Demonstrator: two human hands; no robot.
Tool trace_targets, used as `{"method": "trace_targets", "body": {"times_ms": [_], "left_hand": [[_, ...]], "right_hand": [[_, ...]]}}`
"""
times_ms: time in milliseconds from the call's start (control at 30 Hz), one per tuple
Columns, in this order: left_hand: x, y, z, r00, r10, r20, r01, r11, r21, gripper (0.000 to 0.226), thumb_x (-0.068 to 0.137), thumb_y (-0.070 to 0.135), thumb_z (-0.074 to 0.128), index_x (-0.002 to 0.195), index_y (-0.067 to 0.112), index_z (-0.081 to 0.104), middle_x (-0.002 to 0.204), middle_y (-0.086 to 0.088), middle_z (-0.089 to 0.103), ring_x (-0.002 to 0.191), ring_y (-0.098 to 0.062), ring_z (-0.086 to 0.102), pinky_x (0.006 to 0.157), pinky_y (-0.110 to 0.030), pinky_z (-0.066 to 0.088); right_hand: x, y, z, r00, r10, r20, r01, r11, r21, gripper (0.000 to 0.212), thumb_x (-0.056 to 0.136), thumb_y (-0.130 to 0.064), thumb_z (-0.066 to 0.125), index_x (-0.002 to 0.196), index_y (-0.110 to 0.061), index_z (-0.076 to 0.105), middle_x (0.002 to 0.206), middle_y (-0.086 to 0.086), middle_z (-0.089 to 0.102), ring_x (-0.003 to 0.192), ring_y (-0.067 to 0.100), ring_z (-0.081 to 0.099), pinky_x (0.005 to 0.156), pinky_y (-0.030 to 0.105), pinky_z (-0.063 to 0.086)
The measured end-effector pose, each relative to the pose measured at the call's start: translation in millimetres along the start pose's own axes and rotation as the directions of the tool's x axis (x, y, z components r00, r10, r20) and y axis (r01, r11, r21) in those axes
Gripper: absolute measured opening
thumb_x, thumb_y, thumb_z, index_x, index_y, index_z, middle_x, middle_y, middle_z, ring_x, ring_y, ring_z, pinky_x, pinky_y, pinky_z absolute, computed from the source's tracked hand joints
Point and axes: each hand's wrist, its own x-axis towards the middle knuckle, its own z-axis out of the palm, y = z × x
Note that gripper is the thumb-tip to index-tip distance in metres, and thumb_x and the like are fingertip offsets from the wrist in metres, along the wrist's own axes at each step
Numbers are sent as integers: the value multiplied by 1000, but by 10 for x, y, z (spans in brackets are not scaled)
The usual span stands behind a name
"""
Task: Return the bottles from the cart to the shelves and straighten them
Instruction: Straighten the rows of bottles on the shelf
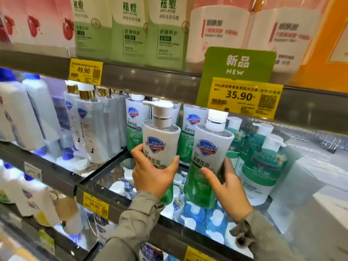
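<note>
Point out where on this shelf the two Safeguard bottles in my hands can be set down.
Bare shelf glass lies at the front, below the held bottles, before the back-row Safeguard bottles, between the gold-capped bottles and the teal pump bottles. Both those sides are packed tight. The far right is too blurred to judge.

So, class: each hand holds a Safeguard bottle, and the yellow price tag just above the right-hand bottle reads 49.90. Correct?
Not quite. In the head view the left hand holds the left-hand bottle and the right hand the right-hand bottle, but the price tag above it reads 35.90, not 49.90.
</note>
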Motion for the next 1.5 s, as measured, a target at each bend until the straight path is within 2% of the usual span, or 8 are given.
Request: {"method": "trace_targets", "body": {"times_ms": [333, 533, 600, 667, 933, 1133, 1333, 1500], "left_hand": [[146, -125, 86, 1000, 10, -14, -10, 1000, -3, 76, 51, 51, 79, 103, 28, 28, 90, 11, 57, 72, -18, 60, 64, -30, 49], [182, -185, 126, 999, 44, -22, -44, 999, -3, 75, 52, 62, 68, 106, 27, 28, 96, 4, 61, 75, -22, 64, 67, -37, 55], [198, -199, 141, 998, 49, -28, -48, 999, 3, 74, 52, 63, 66, 105, 28, 28, 97, 6, 59, 75, -18, 61, 69, -32, 53], [229, -209, 146, 999, 43, -26, -43, 999, 9, 73, 52, 64, 65, 104, 29, 27, 97, 8, 57, 77, -17, 60, 70, -28, 49], [303, -253, 163, 1000, 5, 0, -5, 1000, 28, 84, 54, 59, 74, 115, 18, 34, 105, 10, 54, 82, -9, 51, 73, -16, 35], [326, -267, 152, 1000, -6, 18, 5, 999, 31, 85, 54, 54, 73, 118, 13, 35, 108, 5, 55, 84, -14, 52, 76, -24, 40], [356, -319, 141, 1000, 6, 11, -7, 998, 65, 91, 57, 55, 78, 123, 10, 35, 120, -4, 58, 98, -25, 58, 80, -29, 45], [445, -372, 98, 1000, 3, -14, -2, 999, 52, 98, 53, 68, 62, 128, 11, 34, 124, -4, 56, 103, -24, 58, 82, -24, 41]], "right_hand": [[341, 186, 290, 998, 53, -36, -51, 998, 41, 80, 78, -46, 59, 148, -34, 22, 142, -9, 48, 127, 6, 47, 111, 39, 37], [274, 299, 490, 985, -3, -173, -4, 999, -36, 76, 87, -44, 47, 150, -39, 5, 156, -11, 24, 141, 5, 26, 117, 36, 26], [243, 317, 524, 972, -49, -229, 25, 994, -106, 74, 88, -39, 45, 151, -30, 7, 156, -7, 17, 140, 3, 21, 117, 24, 20], [246, 336, 526, 960, -99, -261, 54, 983, -174, 72, 90, -30, 49, 151, -24, 10, 148, -2, 20, 133, 4, 26, 109, 11, 19], [513, 428, 518, 956, -179, -231, 101, 945, -311, 69, 89, -18, 62, 148, -13, 28, 126, 7, 41, 108, 7, 44, 89, 5, 29], [771, 546, 567, 944, -180, -278, 77, 936, -344, 65, 88, -16, 64, 144, -5, 35, 126, 17, 47, 116, 29, 50, 89, 17, 33], [782, 648, 620, 920, -207, -333, 83, 933, -350, 64, 89, -27, 60, 144, -6, 36, 133, 18, 50, 122, 33, 48, 102, 46, 41], [703, 696, 700, 922, -214, -323, 83, 924, -374, 74, 85, -9, 67, 146, -1, 26, 132, 23, 40, 123, 32, 41, 100, 14, 22]]}}
